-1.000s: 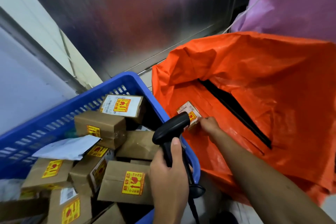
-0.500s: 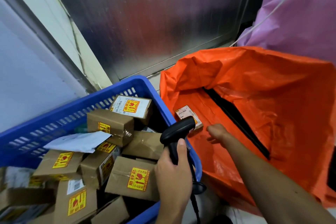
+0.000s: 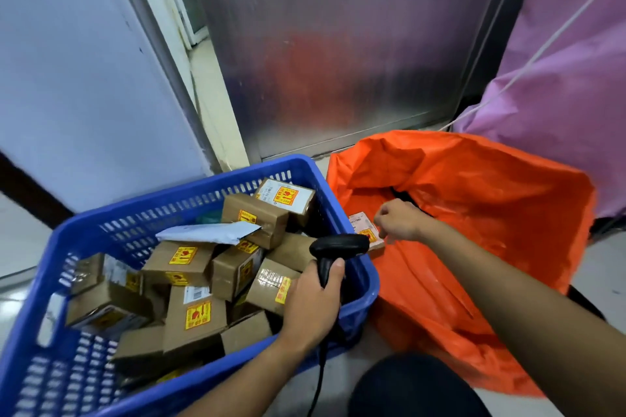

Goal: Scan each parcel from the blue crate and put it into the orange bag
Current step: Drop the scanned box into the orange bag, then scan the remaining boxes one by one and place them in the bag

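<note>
Scanner (image 3: 338, 245) gripped tight in left hand (image 3: 315, 301) over the blue crate (image 3: 189, 191) near its right rim; right hand (image 3: 398, 223), fingers curled and empty, hovers just right of the crate, over the parcel (image 3: 360, 223) lying in the orange bag (image 3: 474, 196).

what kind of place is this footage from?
Probably a courier or parcel-sorting depot: a blue crate heaped with taped cardboard parcels bearing yellow stickers, a barcode scanner gripped in the left hand, and a big orange bag with one parcel inside.
</note>
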`<state>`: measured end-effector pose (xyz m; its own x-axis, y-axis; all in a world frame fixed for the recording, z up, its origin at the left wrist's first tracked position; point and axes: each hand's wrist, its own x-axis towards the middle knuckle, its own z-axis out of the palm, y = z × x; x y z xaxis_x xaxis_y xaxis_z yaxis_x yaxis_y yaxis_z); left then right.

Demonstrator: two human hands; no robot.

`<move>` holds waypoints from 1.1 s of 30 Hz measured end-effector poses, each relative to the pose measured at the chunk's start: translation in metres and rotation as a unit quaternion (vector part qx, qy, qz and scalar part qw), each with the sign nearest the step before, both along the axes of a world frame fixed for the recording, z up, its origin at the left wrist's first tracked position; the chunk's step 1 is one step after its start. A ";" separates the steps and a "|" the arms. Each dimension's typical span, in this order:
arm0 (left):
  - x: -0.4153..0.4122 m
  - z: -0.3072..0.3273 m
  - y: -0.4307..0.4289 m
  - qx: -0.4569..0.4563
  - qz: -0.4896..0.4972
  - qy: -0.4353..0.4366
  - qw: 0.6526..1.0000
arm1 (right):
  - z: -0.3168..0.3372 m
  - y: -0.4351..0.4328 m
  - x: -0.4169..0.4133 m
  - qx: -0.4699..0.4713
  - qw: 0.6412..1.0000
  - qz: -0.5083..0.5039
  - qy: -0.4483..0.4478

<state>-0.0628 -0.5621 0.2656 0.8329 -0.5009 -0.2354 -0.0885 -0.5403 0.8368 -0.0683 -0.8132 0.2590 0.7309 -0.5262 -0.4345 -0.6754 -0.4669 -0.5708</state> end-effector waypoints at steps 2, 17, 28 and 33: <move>0.006 0.020 0.026 0.007 -0.012 -0.021 1.000 | 0.029 0.018 0.006 -0.034 0.999 0.041 0.003; 0.067 0.123 0.224 0.026 0.069 -0.051 0.996 | 0.062 0.177 0.042 -0.204 0.936 0.279 0.071; 0.065 0.127 0.245 -0.017 0.080 -0.041 0.996 | 0.036 0.190 0.064 -0.252 0.913 0.295 0.125; 0.073 0.128 0.237 -0.022 0.091 -0.054 0.994 | 0.020 0.214 0.077 -0.272 0.887 0.356 0.109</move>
